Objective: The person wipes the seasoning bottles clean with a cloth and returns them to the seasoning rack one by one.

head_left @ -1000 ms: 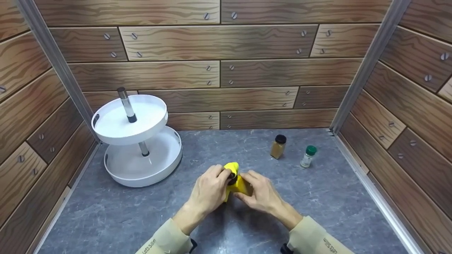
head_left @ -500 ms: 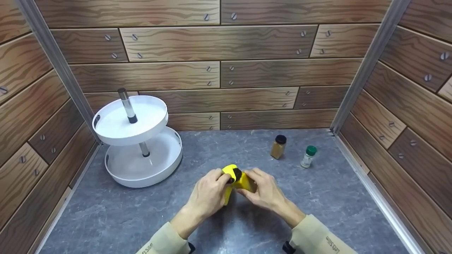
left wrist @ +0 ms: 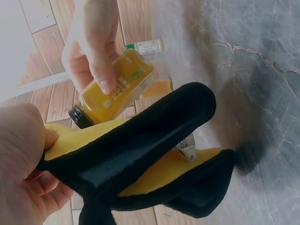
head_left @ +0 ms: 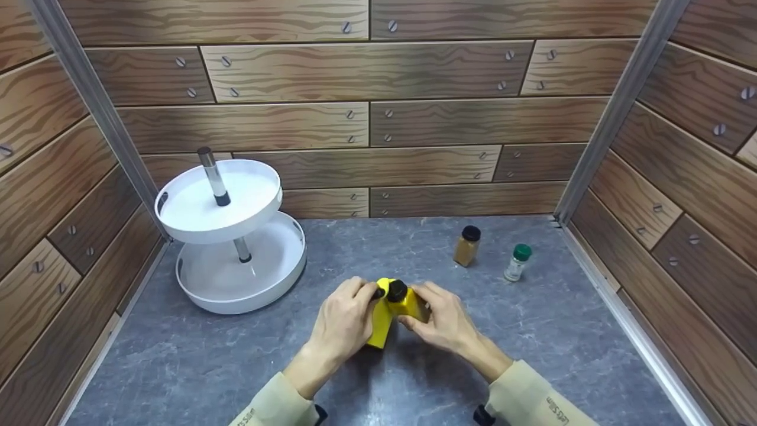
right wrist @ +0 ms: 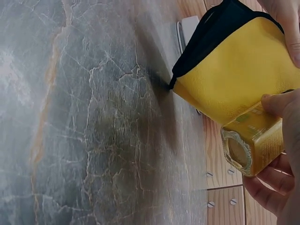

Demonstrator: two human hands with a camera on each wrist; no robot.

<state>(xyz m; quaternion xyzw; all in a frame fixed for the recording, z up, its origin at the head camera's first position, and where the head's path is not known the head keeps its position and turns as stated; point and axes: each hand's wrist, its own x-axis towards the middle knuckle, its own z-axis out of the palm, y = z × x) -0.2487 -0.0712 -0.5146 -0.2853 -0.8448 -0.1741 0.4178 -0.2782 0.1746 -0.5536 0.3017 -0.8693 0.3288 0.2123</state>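
Observation:
My left hand (head_left: pixel 344 315) pinches the top of a yellow cloth piece with black edging (head_left: pixel 379 324). In the left wrist view the cloth piece (left wrist: pixel 154 159) hangs folded, showing its black side and a small white tag. My right hand (head_left: pixel 440 315) grips a square spice jar (head_left: pixel 407 306) with a black cap and yellow contents. The jar is tilted close beside the cloth, both just above the table. The right wrist view shows the jar's base (right wrist: pixel 237 152), with fingers (right wrist: pixel 274 180) around its body and the cloth's yellow face (right wrist: pixel 243 70) behind.
A white two-tier round stand (head_left: pixel 241 293) stands at the back left. Toward the back right are a black-capped spice jar (head_left: pixel 466 249) and a smaller green-capped jar (head_left: pixel 517 264). Wood-patterned walls (head_left: pixel 366 124) enclose the grey marbled table (head_left: pixel 195 367).
The cloth has swung down and left, uncovering the jar's black cap. Both hands have stayed in nearly the same place and keep their holds.

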